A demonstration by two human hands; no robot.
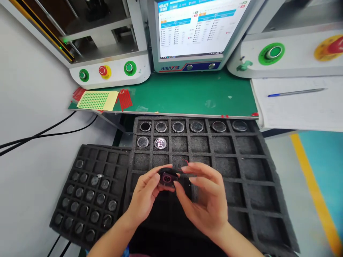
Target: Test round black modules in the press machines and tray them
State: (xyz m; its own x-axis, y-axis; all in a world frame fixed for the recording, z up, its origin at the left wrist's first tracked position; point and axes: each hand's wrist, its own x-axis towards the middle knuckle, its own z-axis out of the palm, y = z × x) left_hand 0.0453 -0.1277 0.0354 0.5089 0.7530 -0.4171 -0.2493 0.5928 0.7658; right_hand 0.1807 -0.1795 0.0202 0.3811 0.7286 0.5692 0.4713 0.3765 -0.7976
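Note:
My left hand (147, 191) is closed on a dark watch case (168, 178). The round sensor on the back of the case faces up toward me. My right hand (206, 192) is beside it, fingers spread apart and thumb at the right edge of the case. By the right index fingertip shows a small red sliver (187, 162); whether it sticks to the finger is too small to tell. Both hands are above the large black foam tray (252, 166). Its back row and two cells of the second row hold round watch cases (196, 126), one with a lit screen (160, 143).
A smaller foam tray (102, 155) with several round watch parts lies at the left. On the green bench (187, 94) are a sheet of green dots (95, 100) and red strips (125, 99). Behind stand a monitor (189, 67) and machines with buttons (115, 69). A pen (297, 92) lies on paper at right.

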